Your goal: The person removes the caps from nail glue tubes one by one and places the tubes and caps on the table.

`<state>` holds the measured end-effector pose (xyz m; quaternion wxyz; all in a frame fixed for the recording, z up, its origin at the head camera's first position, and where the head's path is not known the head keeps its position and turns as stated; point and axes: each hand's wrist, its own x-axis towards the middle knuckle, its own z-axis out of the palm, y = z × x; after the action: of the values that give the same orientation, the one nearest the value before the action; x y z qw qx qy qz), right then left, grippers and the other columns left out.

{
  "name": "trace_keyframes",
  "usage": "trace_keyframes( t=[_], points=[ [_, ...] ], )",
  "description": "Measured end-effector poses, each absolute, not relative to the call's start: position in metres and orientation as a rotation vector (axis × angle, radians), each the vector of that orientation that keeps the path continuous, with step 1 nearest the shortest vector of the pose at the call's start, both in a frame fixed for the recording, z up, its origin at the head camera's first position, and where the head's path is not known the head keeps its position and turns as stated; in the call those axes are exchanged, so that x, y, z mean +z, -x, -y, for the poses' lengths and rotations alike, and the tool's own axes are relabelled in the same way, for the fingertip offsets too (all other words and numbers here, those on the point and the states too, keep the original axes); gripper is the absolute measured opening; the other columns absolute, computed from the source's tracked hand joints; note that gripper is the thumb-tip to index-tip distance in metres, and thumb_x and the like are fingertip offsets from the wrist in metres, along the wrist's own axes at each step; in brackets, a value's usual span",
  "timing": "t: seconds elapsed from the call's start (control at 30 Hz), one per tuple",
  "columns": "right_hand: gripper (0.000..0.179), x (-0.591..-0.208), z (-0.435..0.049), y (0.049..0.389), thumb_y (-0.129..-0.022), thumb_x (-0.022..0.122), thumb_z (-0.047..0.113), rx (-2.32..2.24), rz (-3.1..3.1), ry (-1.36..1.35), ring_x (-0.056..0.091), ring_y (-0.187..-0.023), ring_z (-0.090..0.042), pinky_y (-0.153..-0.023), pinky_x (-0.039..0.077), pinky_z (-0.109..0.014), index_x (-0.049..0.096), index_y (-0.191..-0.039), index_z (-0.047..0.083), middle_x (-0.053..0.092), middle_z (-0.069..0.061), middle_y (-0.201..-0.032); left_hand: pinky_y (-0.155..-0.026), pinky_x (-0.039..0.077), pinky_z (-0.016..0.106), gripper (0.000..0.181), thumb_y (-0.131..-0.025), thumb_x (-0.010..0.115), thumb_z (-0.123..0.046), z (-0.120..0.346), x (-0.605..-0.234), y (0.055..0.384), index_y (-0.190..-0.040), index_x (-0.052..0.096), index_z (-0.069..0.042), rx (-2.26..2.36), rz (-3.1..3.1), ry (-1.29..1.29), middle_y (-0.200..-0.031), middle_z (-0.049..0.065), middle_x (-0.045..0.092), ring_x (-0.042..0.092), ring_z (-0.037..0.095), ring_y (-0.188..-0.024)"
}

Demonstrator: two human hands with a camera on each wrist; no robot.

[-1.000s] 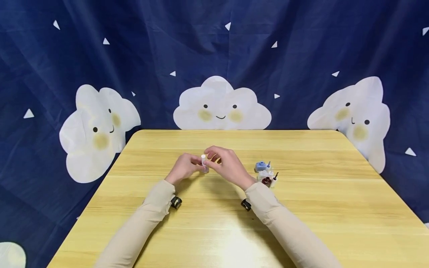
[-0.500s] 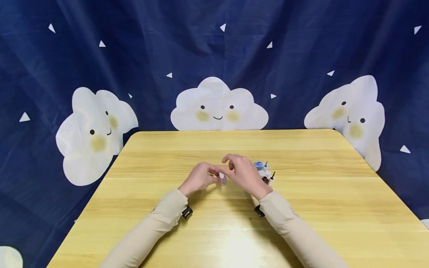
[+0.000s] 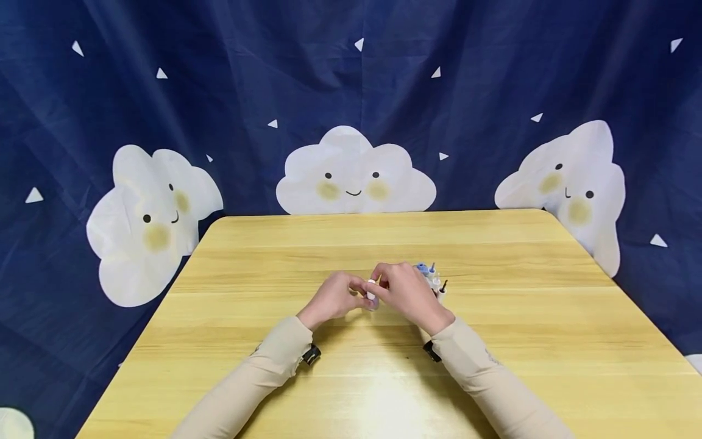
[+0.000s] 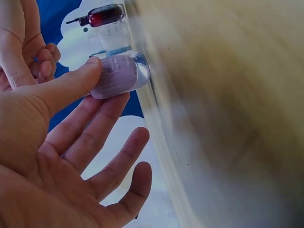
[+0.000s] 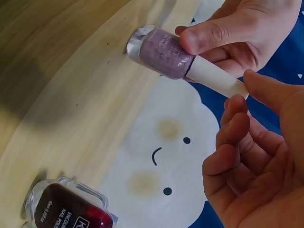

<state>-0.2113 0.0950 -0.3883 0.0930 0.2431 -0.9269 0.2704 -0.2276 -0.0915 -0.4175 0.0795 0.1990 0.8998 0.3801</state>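
Note:
A mauve nail polish bottle with a long white cap stands between my two hands. My left hand pinches the glass body between thumb and fingers; in the left wrist view its ring and little fingers are spread away from the bottle. At the top, my right hand pinches the end of the cap between thumb and index finger, with the other fingers loosely curled. The bottle's base is right at the tabletop.
Right of my hands on the wooden table stand a blue bottle, a dark red nail polish bottle and a whitish one, partly hidden by my right hand. White caps with brushes pointing up stand beside them.
Both hands and the mauve bottle have moved right and nearer to me. My right thumb and index finger, looser around the cap half a second ago, now pinch its top.

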Motion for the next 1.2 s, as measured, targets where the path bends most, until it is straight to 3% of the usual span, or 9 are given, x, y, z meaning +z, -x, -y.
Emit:
trace_keyframes(
  t=[0.17,0.47,0.63,0.9,1.2],
  points=[
    [0.021,-0.3891,-0.0945,0.2112,-0.094,0.076,0.030,0.818,2.749,-0.723,0.045,-0.047,-0.005,-0.046,0.036,-0.022,0.074,-0.090,0.009,0.060,0.008,-0.061,-0.068,0.043,0.028,0.016,-0.085,0.085,-0.031,0.0910,-0.4203,0.2278,-0.096,0.080,-0.020,1.131,-2.694,-0.586,-0.091,-0.010,0.076,0.056,0.011,-0.078],
    [0.023,-0.3923,-0.0941,0.2126,-0.091,0.078,0.032,0.854,2.728,-0.753,0.044,-0.048,-0.004,-0.048,0.036,-0.021,0.073,-0.082,0.012,0.061,0.008,-0.062,-0.065,0.040,0.026,0.011,-0.083,0.086,-0.027,0.0901,-0.4205,0.2265,-0.090,0.081,-0.020,1.181,-2.680,-0.601,-0.090,-0.007,0.079,0.044,0.008,-0.060],
    [0.025,-0.3917,-0.0937,0.2130,-0.089,0.080,0.033,0.832,2.733,-0.729,0.044,-0.049,-0.003,-0.048,0.035,-0.020,0.072,-0.077,0.014,0.062,0.009,-0.061,-0.062,0.039,0.025,0.010,-0.083,0.086,-0.027,0.0892,-0.4197,0.2253,-0.086,0.080,-0.019,1.168,-2.695,-0.609,-0.086,-0.008,0.078,0.045,0.007,-0.059],
    [0.028,-0.3906,-0.0927,0.2118,-0.091,0.079,0.029,0.763,2.682,-0.795,0.039,-0.046,-0.002,-0.045,0.031,-0.018,0.067,-0.073,0.011,0.056,0.009,-0.057,-0.065,0.038,0.026,0.016,-0.081,0.087,-0.030,0.0891,-0.4166,0.2246,-0.093,0.083,-0.020,1.100,-2.738,-0.601,-0.087,-0.008,0.079,0.043,0.008,-0.057],
    [0.024,-0.3890,-0.0930,0.2095,-0.094,0.077,0.021,0.777,2.664,-0.856,0.041,-0.048,-0.002,-0.044,0.032,-0.018,0.067,-0.077,0.007,0.059,0.005,-0.062,-0.058,0.033,0.024,0.017,-0.081,0.086,-0.032,0.0885,-0.4163,0.2249,-0.095,0.083,-0.022,0.982,-2.835,-0.690,-0.092,-0.008,0.080,0.039,0.007,-0.057]
  ],
)
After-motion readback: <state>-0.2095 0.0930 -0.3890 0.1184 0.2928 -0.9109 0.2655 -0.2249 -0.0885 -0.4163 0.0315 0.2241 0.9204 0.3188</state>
